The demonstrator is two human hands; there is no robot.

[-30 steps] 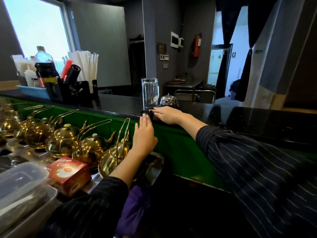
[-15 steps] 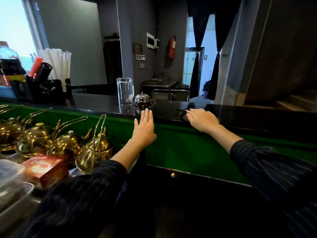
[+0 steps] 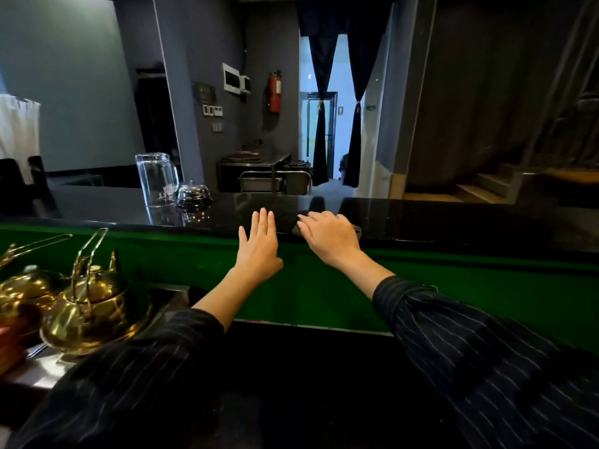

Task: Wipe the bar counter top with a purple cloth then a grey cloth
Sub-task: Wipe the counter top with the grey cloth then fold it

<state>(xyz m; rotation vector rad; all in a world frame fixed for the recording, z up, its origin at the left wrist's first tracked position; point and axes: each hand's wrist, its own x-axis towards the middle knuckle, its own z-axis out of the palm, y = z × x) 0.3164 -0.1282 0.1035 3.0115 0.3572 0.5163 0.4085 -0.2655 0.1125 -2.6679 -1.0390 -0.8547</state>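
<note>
**Wiping pass moves right along the bar counter**

A black stone bar counter (image 3: 421,218) runs the width of the frame, its green front panel (image 3: 453,286) below, as a person in dark pinstriped sleeves works along its near edge. Compared with a second ago, the view has swung right: the window, straws and bottles at the far left have dropped out of frame, and only two of the row of brass teapots (image 3: 90,306) remain at lower left. The right hand (image 3: 327,236), which lay beside the glass pitcher (image 3: 157,179) and the service bell (image 3: 193,196) a second ago, now lies well to their right. That suggests the stretch near the pitcher is done and the pass is advancing, with the long dark run of counter to the right apparently still to be covered.

The right hand is spread palm-down, pressing a dark cloth (image 3: 356,229) flat on the counter's near edge; only slivers of cloth show at the fingertips and behind the hand, and its colour cannot be told against the black stone. The left hand (image 3: 259,244) is flat and empty, fingers straight and close together, resting at the counter's edge just left of the right. No second cloth is in view, so which stage of the task this is stays unclear.
</note>
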